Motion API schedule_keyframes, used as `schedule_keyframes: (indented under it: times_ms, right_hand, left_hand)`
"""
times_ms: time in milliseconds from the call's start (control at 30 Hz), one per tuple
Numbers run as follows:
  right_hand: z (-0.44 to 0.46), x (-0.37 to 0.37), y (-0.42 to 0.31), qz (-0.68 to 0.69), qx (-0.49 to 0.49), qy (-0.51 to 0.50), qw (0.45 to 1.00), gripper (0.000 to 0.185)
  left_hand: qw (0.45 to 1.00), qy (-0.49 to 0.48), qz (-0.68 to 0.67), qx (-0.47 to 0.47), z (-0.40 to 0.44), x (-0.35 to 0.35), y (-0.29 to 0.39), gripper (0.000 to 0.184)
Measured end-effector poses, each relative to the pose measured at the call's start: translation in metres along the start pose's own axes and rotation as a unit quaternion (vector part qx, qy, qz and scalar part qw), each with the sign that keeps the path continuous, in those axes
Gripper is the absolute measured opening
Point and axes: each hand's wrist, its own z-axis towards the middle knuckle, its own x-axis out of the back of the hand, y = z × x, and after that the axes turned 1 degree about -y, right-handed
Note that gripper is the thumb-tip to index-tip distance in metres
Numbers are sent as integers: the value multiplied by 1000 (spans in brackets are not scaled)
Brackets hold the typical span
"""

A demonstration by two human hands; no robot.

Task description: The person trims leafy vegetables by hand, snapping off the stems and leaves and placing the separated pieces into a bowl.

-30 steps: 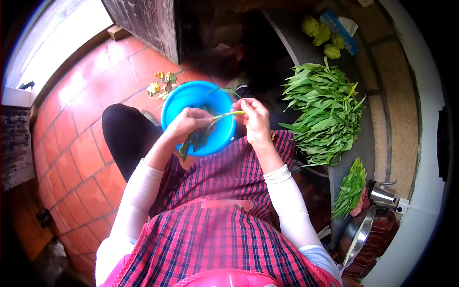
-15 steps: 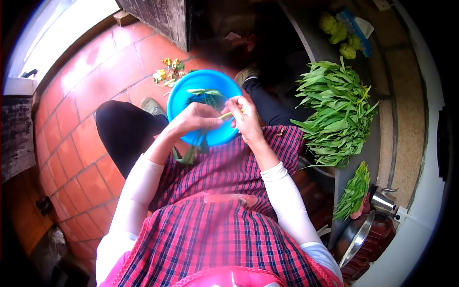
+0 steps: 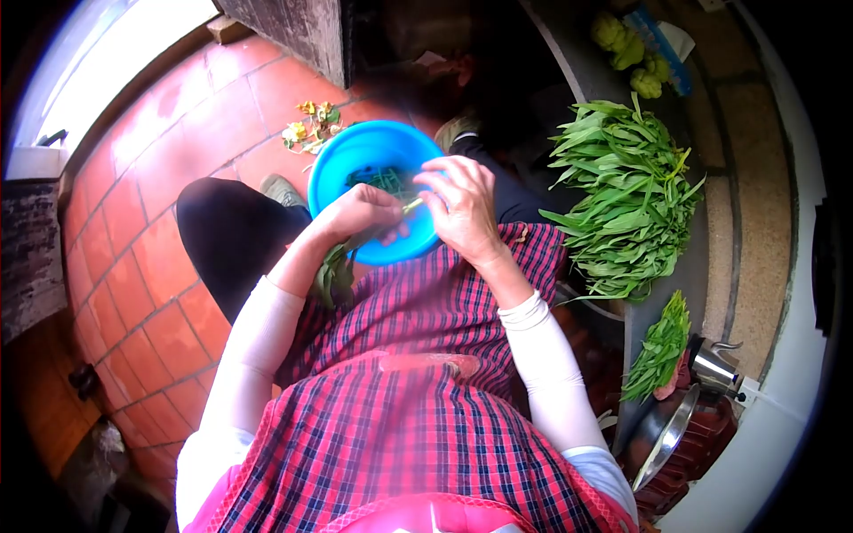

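Note:
My left hand [image 3: 362,211] is closed around a leafy green stem [image 3: 411,205]. The stem's pale cut end points toward my right hand, and its leaves [image 3: 333,277] droop below my left wrist over the apron. My right hand [image 3: 462,202] is at that end, fingers apart and slightly bent; its thumb is close to the tip, though contact is unclear. Both hands are above the near side of a blue plastic bowl [image 3: 333,169], where cut green pieces [image 3: 382,180] lie. The bowl sits in front of my lap.
On the counter [image 3: 644,324] at right lie a large pile of leafy greens [image 3: 626,204] and a smaller bunch [image 3: 657,346]. Light-green vegetables [image 3: 622,44], a metal pot [image 3: 711,366] and a metal basin [image 3: 666,440] are nearby. Yellowish scraps [image 3: 311,129] lie on the tiled floor [image 3: 169,284].
My right hand has opened its fingers and shifted slightly right. My left hand has drawn the stem slightly left, its leaves now nearer my wrist. A leafy piece across the bowl is no longer visible there.

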Motion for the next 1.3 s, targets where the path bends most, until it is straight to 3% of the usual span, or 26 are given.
schedule_keyframes:
  times_ms: [67, 200, 300, 433, 500, 533, 567, 667, 700, 800, 867, 933, 1000, 1067, 1100, 1133, 1200, 1267, 1300]
  right_hand:
    - [0, 3, 6, -14, 69, -100, 992, 17]
    - [1, -4, 17, -27, 39, -194, 980, 8]
    - [1, -2, 17, -31, 57, -185, 981, 7]
    - [-4, -6, 19, -75, 107, -158, 979, 6]
    - [-6, -10, 21, -166, 166, -156, 959, 4]
    - [-3, -8, 17, -178, 141, -238, 944, 5]
    - [-10, -14, 18, -198, 168, -198, 945, 6]
    - [-18, -28, 14, -121, 68, -306, 942, 9]
    - [-24, -33, 17, -59, 39, -280, 958, 10]
    - [-40, -47, 13, 53, -34, -68, 996, 8]
    - [-42, -51, -1, 119, -80, -45, 989, 5]
    - [-43, -52, -14, 133, -72, 71, 986, 8]
    - [-37, -59, 1, 107, -117, 26, 987, 21]
    - [-35, -104, 37, 78, -119, -11, 990, 39]
    - [-30, -83, 34, 44, -160, -169, 972, 64]
    - [-30, -71, 29, -66, -156, -187, 968, 72]
    - [-16, -29, 14, -50, -113, -120, 985, 62]
    - [-5, 46, -2, -28, 15, 73, 997, 43]
    - [5, 101, -7, -66, 83, 182, 978, 27]
  left_hand:
    - [1000, 4, -21, -10, -1, -5, 3, 17]
    - [1000, -11, 26, 4, 1, -8, 2, 19]
    - [991, -28, 128, 14, 5, -5, -5, 25]
    - [993, -12, 116, 8, 2, -16, -2, 24]
    - [986, -7, 168, -14, 3, -15, -9, 26]
    - [981, -13, 192, -11, 4, -16, -9, 29]
    - [984, -1, 179, 2, 3, -21, -6, 29]
    - [982, 68, 175, 3, 1, -25, -12, 25]
    - [980, 91, 174, -6, 0, -29, -14, 23]
    - [992, 116, -40, 9, 5, -27, -14, 23]
    - [970, 171, -169, -23, 18, 3, -21, 23]
    - [949, 211, -200, -119, 24, 47, -23, 20]
    - [927, 300, -126, -185, 14, 69, -9, 18]
    - [919, 295, -91, -246, 5, 63, 2, 16]
    - [923, 287, -78, -244, 6, 58, 3, 18]
    - [921, 301, -49, -241, 9, 56, -2, 20]
    - [931, 278, -6, -237, 10, 53, -11, 23]
    - [940, 276, -5, -198, 10, 50, -17, 27]
    - [945, 276, 12, -173, 10, 47, -17, 28]
